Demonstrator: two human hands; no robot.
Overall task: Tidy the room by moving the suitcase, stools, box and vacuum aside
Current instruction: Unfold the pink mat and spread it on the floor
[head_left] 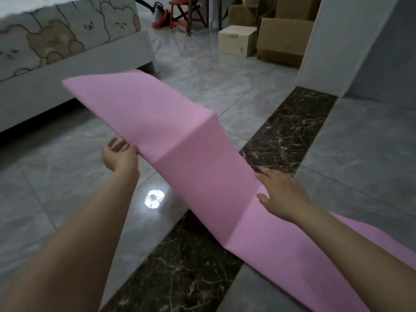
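A long pink folded mat stretches from centre left to the bottom right, lifted off the floor at its far end. My left hand holds its left edge, palm up, fingers under the mat. My right hand lies flat on top of the mat with fingers spread. At the far end of the room stand a red stool, a red and silver vacuum beside it, and a small cardboard box. No suitcase is in view.
A bed with a bear-print cover fills the upper left. Larger cardboard boxes are stacked at the back right. A grey wall corner juts in on the right. The floor is grey tile with a dark marble strip.
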